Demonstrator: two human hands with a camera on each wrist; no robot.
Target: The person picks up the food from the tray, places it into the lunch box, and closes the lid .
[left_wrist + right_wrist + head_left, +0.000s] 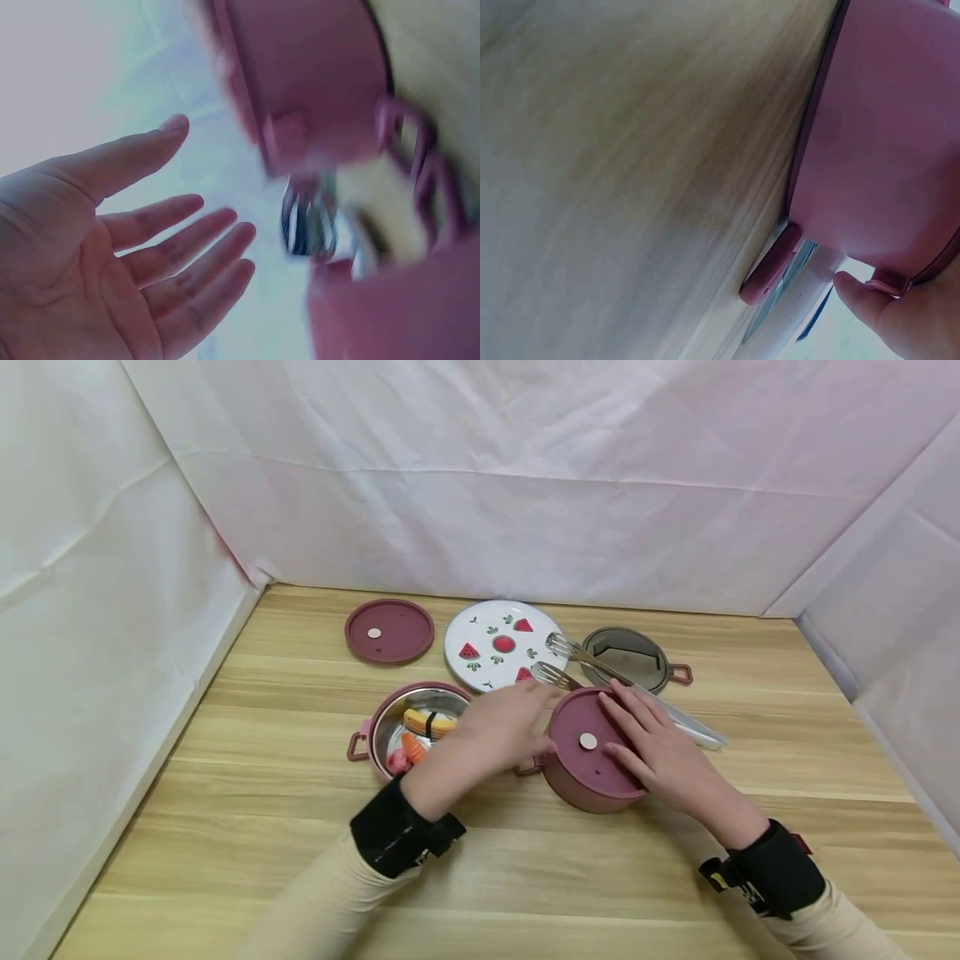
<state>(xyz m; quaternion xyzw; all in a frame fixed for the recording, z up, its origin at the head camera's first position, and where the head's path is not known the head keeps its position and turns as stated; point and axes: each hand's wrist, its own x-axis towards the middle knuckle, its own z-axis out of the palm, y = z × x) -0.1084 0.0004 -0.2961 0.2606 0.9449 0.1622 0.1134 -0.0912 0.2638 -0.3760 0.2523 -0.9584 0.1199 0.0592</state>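
Observation:
A pink pot (592, 793) with a dark red lid (570, 727) on it stands right of the middle. My right hand (675, 760) rests on the lid's right side, fingers spread; a digit (866, 300) shows beside the pot wall in the right wrist view. My left hand (495, 727) is over the gap between the two pots, palm and relaxed fingers (187, 270) facing the lidded pot, apart from it in the left wrist view. Partly under my left arm, the second pot (360, 745) has no lid and holds toy food pieces (427, 724).
Behind the pots lie another dark red lid (390, 631), a white plate (472, 618) with fruit prints, and a grey pan-shaped piece (626, 652) with a pink handle. Two forks (577, 652) lie across the plate's right side. White cloth walls (480, 527) edge the wooden table (225, 843).

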